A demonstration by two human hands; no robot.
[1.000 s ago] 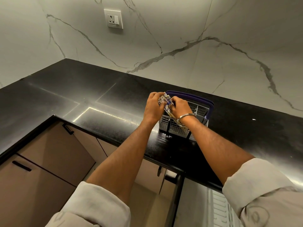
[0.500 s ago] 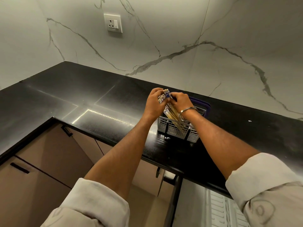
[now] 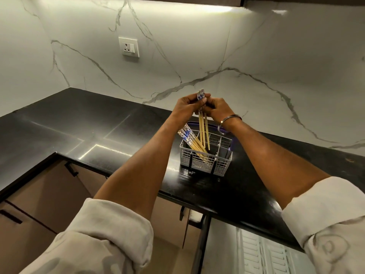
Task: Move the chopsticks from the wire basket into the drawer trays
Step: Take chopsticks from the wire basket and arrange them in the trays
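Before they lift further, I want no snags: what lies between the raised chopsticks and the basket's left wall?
In the head view, the leaning bundle of chopsticks stands between the raised chopsticks and the left wall of the wire basket.

Both my arms are stretched forward, hands joined high.

My left hand (image 3: 186,107) and my right hand (image 3: 218,108) touch each other, fingers curled and pinching a few thin sticks near their tops. My forearms are bare, sleeves rolled up, and a metal bangle (image 3: 230,120) sits on my right wrist.
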